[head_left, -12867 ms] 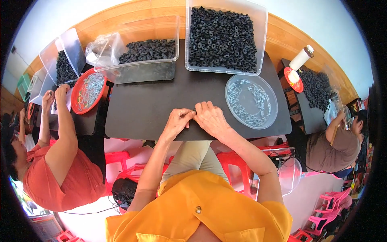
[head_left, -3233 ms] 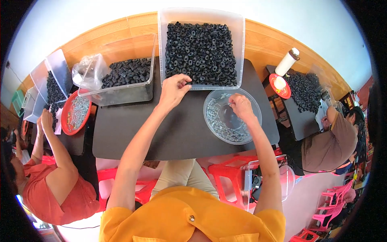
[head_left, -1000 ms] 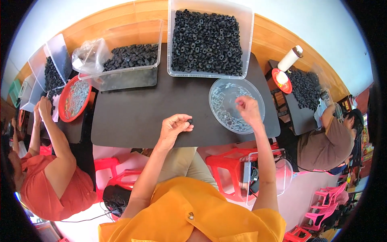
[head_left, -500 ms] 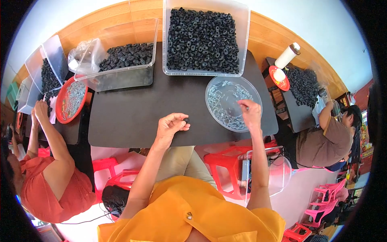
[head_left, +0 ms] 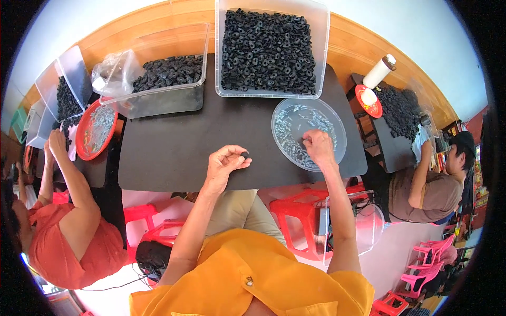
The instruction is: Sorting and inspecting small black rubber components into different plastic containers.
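Near the front of the dark table, my left hand [head_left: 225, 164] pinches a small black plastic piece [head_left: 245, 155] between thumb and fingertips. My right hand [head_left: 319, 147] is over a round clear tray [head_left: 341, 129], its fingertips drawn together low among small silvery pieces that look like springs [head_left: 295, 113]. Whatever those fingers may hold is too small to make out. Behind the tray, a large clear bin [head_left: 324, 52] is filled with small black hollow plastic pieces [head_left: 266, 52].
Left of the big bin, another clear bin [head_left: 163, 105] holds dark oval pieces beside a plastic bag [head_left: 117, 73]. Two co-workers sit at side tables, one in a red top [head_left: 74, 242], one in brown [head_left: 427, 192]. A red stool [head_left: 300, 221] stands beneath the table's right side.
My right hand has shifted left and down into the round tray, its fingers now among the silvery pieces. My left hand keeps its black piece in nearly the same place.
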Available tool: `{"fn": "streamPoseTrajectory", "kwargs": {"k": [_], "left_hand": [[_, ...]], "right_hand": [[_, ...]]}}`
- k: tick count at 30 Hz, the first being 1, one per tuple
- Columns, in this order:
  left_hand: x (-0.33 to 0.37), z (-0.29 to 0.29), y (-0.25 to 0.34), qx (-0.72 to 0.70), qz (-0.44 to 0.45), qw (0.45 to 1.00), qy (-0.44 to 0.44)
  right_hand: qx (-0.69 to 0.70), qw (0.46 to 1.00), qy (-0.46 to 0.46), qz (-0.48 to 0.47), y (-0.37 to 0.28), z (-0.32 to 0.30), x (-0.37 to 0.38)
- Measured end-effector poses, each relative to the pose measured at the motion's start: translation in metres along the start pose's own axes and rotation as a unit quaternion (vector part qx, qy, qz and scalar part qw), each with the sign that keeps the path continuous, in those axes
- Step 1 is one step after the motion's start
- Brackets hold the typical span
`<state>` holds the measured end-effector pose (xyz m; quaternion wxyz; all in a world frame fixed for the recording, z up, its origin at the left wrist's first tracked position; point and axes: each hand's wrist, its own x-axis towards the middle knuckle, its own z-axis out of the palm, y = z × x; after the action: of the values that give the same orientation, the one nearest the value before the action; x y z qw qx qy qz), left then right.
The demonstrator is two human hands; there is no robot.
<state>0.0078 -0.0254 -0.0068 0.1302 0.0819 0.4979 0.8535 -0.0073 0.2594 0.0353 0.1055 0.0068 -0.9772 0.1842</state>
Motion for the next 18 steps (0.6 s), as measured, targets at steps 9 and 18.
{"fn": "streamPoseTrajectory", "kwargs": {"k": [9, 18], "left_hand": [[0.002, -0.001, -0.003, -0.056, -0.005, 0.998, -0.022], [-0.001, 0.001, 0.0, -0.044, -0.002, 0.999, -0.008]], "right_hand": [[-0.014, 0.999, 0.047, -0.012, 0.0, -0.008, 0.004], [0.538, 0.841, -0.031, 0.047, -0.088, 0.012, -0.032]]}}
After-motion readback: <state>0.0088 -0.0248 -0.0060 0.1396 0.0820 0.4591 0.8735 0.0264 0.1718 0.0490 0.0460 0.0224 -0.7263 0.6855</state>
